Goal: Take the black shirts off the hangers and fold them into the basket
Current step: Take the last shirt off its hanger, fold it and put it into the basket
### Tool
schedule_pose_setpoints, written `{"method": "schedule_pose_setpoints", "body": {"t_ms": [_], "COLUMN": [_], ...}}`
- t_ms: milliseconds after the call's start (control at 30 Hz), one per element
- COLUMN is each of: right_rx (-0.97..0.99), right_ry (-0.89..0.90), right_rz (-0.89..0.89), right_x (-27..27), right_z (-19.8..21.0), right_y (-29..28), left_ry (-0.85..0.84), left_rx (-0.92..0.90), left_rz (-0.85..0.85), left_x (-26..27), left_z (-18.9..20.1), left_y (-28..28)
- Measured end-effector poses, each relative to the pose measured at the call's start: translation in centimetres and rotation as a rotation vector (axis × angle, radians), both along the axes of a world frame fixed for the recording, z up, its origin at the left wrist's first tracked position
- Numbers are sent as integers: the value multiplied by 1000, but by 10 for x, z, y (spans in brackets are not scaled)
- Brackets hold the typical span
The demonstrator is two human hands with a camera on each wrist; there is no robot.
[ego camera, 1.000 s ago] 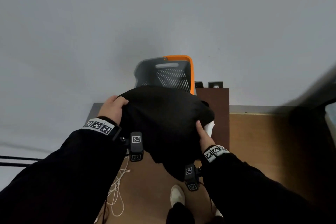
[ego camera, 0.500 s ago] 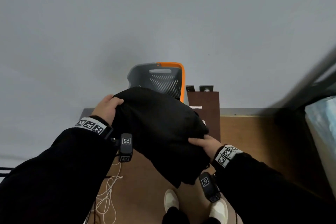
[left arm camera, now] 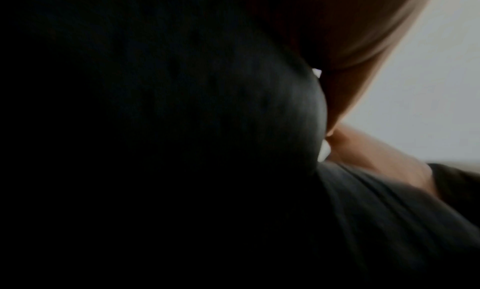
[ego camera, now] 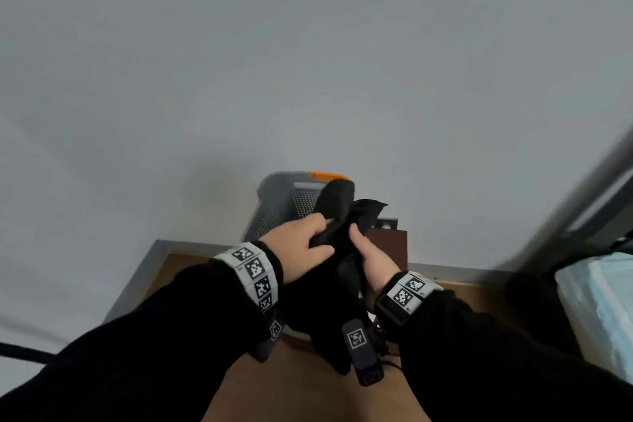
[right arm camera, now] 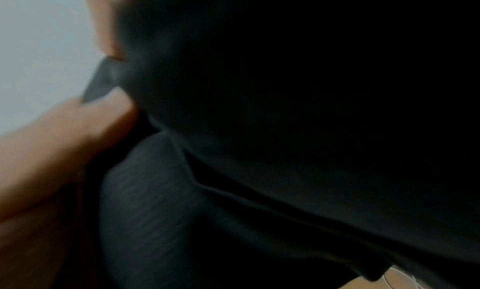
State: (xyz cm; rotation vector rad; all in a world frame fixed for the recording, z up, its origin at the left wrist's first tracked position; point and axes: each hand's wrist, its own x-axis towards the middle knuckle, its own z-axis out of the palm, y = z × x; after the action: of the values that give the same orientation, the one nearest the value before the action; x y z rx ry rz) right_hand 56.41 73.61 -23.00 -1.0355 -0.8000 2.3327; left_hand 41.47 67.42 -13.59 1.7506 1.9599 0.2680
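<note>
The fold looks all but finished, so the next move is probably to lower the bundle into the basket (ego camera: 277, 205) without letting it spring loose. The black shirt (ego camera: 337, 216) is bunched between both hands, in front of the basket's open mouth: left hand (ego camera: 301, 245) grips one side, right hand (ego camera: 371, 259) clasps the other.

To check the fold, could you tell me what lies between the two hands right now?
The bunched black shirt: the left hand and right hand grip it from either side, in the head view.
</note>
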Motion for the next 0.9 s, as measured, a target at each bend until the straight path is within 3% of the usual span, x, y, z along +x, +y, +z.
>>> {"method": "schedule_pose_setpoints", "body": {"t_ms": [133, 233, 300, 400, 467, 533, 633, 733, 800, 900], "right_rx": [96, 232, 289, 252, 202, 141, 45, -22, -67, -98], "right_ry": [-36, -216, -281, -206, -107, -20, 28, -30, -54, -212], "right_rz": [-13, -77, -101, -195, -272, -330, -372, -342, -331, -350], "right_x": [-3, -5, -10, -27, -44, -62, -95, -130, -147, -165], "right_z": [4, -2, -1, 12, 21, 31, 38, 26, 16, -16], "right_y": [-2, 9, 15, 25, 30, 35, 45, 55, 58, 65], "left_ry": [-51, -427, -673, -817, -972, -1111, -1353, -1635, -1627, -1411], "left_rx": [-114, -198, -195, -89, -157, -310, -545, -522, -402, -327], "left_rz": [-90, 18, 191, 612, 863, 982, 833, 664, 759, 933], "left_x": [22, 9, -3, -28, -46, -58, -67, -89, -118, -164], "left_z": [-16, -18, -18, -24, -34, -49, -62, -64, -67, -83], "left_y": [-10, -17, -22, -28, -34, -41, -37, -15, 4, 32]}}
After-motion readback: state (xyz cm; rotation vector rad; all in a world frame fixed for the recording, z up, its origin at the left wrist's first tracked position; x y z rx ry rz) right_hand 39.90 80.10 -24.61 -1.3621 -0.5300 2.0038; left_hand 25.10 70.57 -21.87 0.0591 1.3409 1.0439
